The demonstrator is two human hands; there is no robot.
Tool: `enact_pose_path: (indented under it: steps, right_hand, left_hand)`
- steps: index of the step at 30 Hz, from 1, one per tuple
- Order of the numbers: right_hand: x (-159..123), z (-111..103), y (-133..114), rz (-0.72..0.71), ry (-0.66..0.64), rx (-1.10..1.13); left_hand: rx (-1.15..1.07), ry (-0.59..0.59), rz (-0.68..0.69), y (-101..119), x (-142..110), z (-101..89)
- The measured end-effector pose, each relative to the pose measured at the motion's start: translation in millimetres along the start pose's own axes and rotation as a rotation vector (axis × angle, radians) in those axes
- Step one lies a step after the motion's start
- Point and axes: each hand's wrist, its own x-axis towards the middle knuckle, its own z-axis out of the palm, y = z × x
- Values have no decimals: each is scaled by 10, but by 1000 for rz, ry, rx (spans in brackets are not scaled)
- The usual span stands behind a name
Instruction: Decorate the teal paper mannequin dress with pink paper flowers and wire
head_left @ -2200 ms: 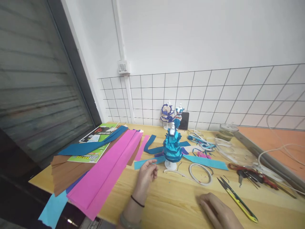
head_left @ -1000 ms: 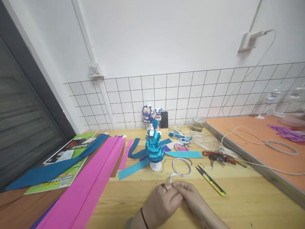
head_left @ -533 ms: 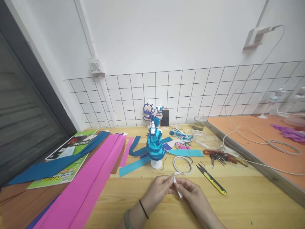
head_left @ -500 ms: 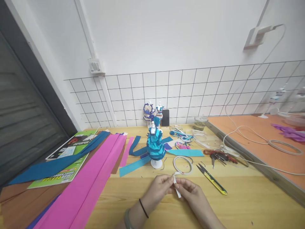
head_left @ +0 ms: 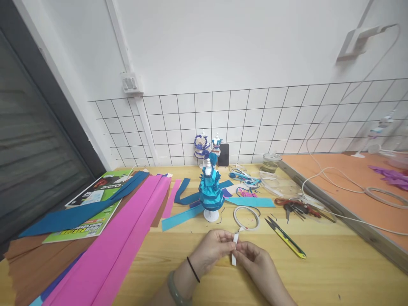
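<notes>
My left hand (head_left: 214,247) and my right hand (head_left: 255,259) meet low in the middle of the view. Between their fingertips both pinch a short white strip (head_left: 234,260), which looks like tape and points toward me. Just beyond the fingers a roll of white tape (head_left: 235,212) lies flat on the wooden table, and the strip's far end reaches close to it. Behind my left hand stands a small doll figure in a ruffled teal paper dress (head_left: 211,191) on a white base. Yellow-and-black thread snips (head_left: 285,238) rest to the right of my right hand.
Long pink paper strips (head_left: 127,238), a dark blue strip (head_left: 79,219) and a green magazine (head_left: 73,229) spread over the left side. Two other figures (head_left: 200,144) and a phone (head_left: 223,154) stand at the wall. A lidded glass jar (head_left: 271,163) and tools with red handles (head_left: 298,208) are right.
The white strip has turned from slanting to nearly straight toward me, and my left fingers have slid nearer along it. The whole view has shifted slightly.
</notes>
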Motion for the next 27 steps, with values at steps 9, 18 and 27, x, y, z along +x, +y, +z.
enact_pose_path:
  steps: [9, 18, 27]
  right_hand:
    - [-93, -18, 189, -148, -2, -374]
    - [-163, -84, 24, -182, -60, -575]
    - [-10, -399, 61, -215, 37, -598]
  left_hand:
    - [36, -41, -57, -37, 36, -48]
    - [99, 17, -57, -57, 31, -47]
    - [115, -11, -93, -37, 4, -59]
